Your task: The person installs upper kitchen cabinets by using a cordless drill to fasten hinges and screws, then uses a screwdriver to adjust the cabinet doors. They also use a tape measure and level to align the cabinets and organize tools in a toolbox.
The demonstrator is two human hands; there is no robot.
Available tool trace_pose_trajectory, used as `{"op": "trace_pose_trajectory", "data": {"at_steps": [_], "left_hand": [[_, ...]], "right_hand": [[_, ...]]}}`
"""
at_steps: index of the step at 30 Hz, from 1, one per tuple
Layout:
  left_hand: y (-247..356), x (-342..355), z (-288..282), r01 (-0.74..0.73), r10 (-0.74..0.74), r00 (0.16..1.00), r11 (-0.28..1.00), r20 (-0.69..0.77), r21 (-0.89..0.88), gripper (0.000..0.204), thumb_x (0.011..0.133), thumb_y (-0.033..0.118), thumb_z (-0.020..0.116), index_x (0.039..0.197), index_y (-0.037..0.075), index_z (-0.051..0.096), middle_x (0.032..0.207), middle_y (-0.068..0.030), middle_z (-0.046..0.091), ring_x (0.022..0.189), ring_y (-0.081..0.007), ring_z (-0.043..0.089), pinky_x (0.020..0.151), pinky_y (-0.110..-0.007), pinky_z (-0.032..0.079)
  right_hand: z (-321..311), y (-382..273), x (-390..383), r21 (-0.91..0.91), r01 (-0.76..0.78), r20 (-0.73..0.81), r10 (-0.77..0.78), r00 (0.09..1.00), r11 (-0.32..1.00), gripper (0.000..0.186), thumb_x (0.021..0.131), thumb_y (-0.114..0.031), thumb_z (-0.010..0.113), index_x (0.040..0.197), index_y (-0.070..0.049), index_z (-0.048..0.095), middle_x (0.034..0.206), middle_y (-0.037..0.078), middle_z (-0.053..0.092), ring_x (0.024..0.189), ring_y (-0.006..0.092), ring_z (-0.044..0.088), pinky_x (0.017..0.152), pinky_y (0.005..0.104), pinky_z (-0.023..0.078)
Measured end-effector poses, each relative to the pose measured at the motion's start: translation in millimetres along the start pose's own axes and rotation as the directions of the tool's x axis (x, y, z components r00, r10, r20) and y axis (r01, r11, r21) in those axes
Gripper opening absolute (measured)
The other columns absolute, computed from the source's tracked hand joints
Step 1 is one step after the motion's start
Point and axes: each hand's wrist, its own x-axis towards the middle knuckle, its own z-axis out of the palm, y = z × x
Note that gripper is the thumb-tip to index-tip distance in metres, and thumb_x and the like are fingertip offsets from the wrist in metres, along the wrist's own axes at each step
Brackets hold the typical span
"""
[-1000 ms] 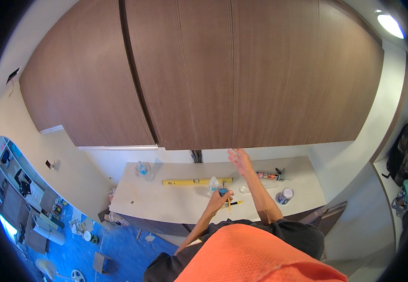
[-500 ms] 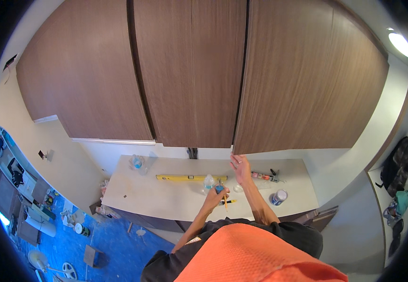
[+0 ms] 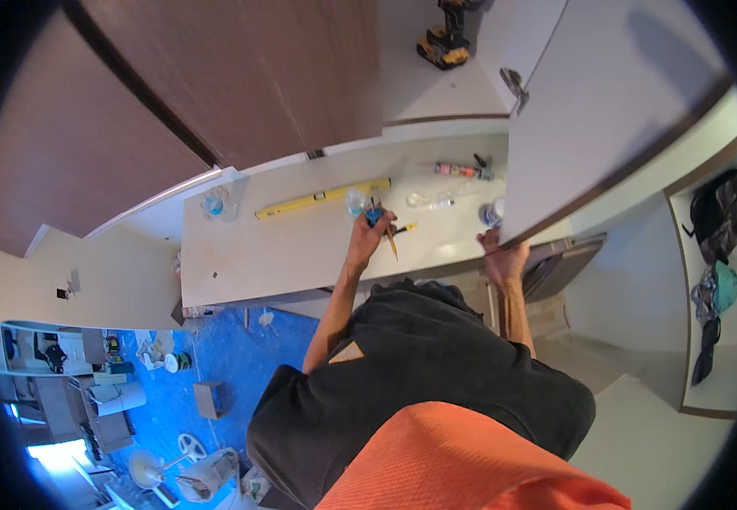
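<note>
My left hand (image 3: 365, 229) is closed on a small blue object (image 3: 374, 216) and a pencil (image 3: 393, 246), above the white counter (image 3: 266, 263). My right hand (image 3: 504, 257) has its fingers on the bottom edge of a swung-out cabinet door (image 3: 602, 110) with a white inner face and a hinge (image 3: 517, 85). The open upper compartment holds a yellow-and-black drill (image 3: 443, 47). On the counter near my left hand lie a yellow level (image 3: 300, 201), a clear bottle (image 3: 355, 199) and a black-and-yellow tool (image 3: 406, 228). A can (image 3: 492, 212) stands partly hidden by the door.
Brown closed doors (image 3: 249, 76) fill the upper left. A caulking gun (image 3: 462, 168) and a plastic container (image 3: 214, 204) rest on the counter. A blue-covered floor (image 3: 258, 357) with scattered items is lower left. A shelf niche on the right holds a dark backpack (image 3: 721, 212).
The right-hand cabinet door has swung open, revealing the drill. My right hand moved down and right with it. The view has tilted downward, showing more of my body and the floor.
</note>
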Motion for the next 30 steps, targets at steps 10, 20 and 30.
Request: {"op": "trace_pose_trajectory", "data": {"at_steps": [10,20,30], "left_hand": [[47.8,25.7,62.7,-0.037,0.026,0.983,0.998,0.182,0.059,0.013,0.096,0.015,0.066,0.096,0.003,0.061,0.084,-0.003,0.065,0.074,-0.0109,0.063,0.071,-0.027,0.052],[41.1,2.5,50.1,0.011,-0.011,1.0,1.0,0.002,-0.005,0.013,0.094,0.006,0.062,0.106,0.002,0.064,0.093,-0.0061,0.068,0.083,-0.0119,0.063,0.075,-0.028,0.054],[18.5,-46.9,25.0,0.168,-0.197,0.871,0.98,-0.451,-0.103,0.017,0.093,0.008,0.065,0.108,0.002,0.065,0.094,-0.0097,0.07,0.077,-0.0136,0.063,0.073,-0.029,0.053]], "right_hand": [[-62.7,-42.8,16.2,0.288,0.049,-0.021,-0.045,0.999,0.956,0.04,0.095,-0.043,0.051,0.084,-0.005,0.06,0.066,0.003,0.046,0.066,0.0169,0.047,0.08,0.0363,0.045],[76.8,14.6,129.8,-0.746,0.611,0.529,-0.321,0.786,0.266,0.016,0.096,-0.019,0.063,0.102,-0.004,0.065,0.09,0.008,0.068,0.087,0.0207,0.065,0.084,0.0351,0.052],[146.6,-2.7,329.7,-0.676,0.647,0.724,-0.158,0.671,-0.352,0.016,0.089,-0.012,0.063,0.104,-0.01,0.069,0.099,0.01,0.068,0.099,0.0286,0.064,0.086,0.0414,0.051]]}}
